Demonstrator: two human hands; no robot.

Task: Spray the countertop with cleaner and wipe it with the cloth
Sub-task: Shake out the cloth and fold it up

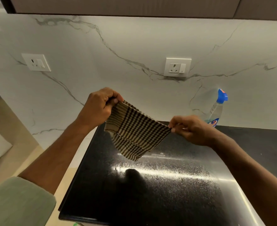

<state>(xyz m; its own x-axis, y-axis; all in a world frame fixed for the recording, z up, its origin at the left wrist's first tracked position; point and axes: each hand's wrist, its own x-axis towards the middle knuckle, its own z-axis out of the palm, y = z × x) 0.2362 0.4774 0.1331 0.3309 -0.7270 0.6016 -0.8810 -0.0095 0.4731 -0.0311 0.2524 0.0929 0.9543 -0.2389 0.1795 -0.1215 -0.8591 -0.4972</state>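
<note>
Green sleeve [18, 201] at lower left, nearest the camera, with bare forearm rising toward centre. Black speckled table [175, 185] below, glossy, with a bright streak of reflected light across its middle and a dark shadow blob in the glare. Checked cloth [134, 132], beige with dark stripes, held stretched in the air above the far part of the table, clear of the surface, lower edge hanging free. Left hand [100, 106] closed around the cloth's upper left corner, thumb and fingers pinching the fabric. Right hand [190, 129] lower, thumb and fingertips pinching the cloth's right corner. Spray bottle [216, 111] upright at the back of the table against the wall, just beyond the right hand, clear body, blue cap, label partly hidden behind the hand. White marble wall [134, 46] with grey veins behind everything. Right socket [177, 67] on the wall above the right hand; left socket [36, 62] well apart on the left. Brown cabinet [134, 5] along the top edge. Beige floor [7, 128] visible left of the table. Between cloth and table, nothing but open air; bottle the only item standing on the table.
</note>
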